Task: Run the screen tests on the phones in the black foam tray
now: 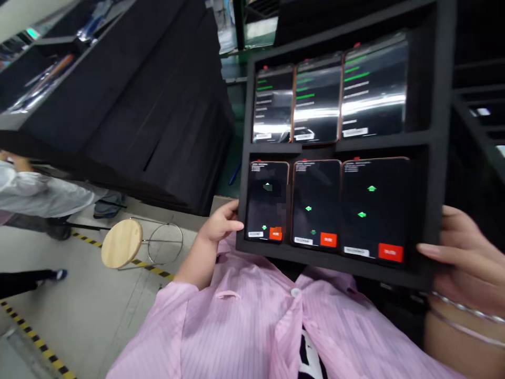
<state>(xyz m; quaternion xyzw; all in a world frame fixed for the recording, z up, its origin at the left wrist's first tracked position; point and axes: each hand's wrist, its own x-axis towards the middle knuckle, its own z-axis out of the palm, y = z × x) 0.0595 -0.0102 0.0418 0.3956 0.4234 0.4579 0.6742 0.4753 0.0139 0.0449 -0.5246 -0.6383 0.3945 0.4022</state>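
An electronics factory floor: a black foam tray of phones running test screens, stacked black foam, striped hazard tape on the floor, pink anti-static smock.

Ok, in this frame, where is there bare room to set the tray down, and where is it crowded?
Bare floor lies between the wooden stool and the striped floor tape. The tray, gripped by left hand and right hand, is full: six phones. The black foam stack crowds the left.

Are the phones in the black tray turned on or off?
On. All six phones in the black tray have lit screens: green arrows and red buttons below, green and white lines above.
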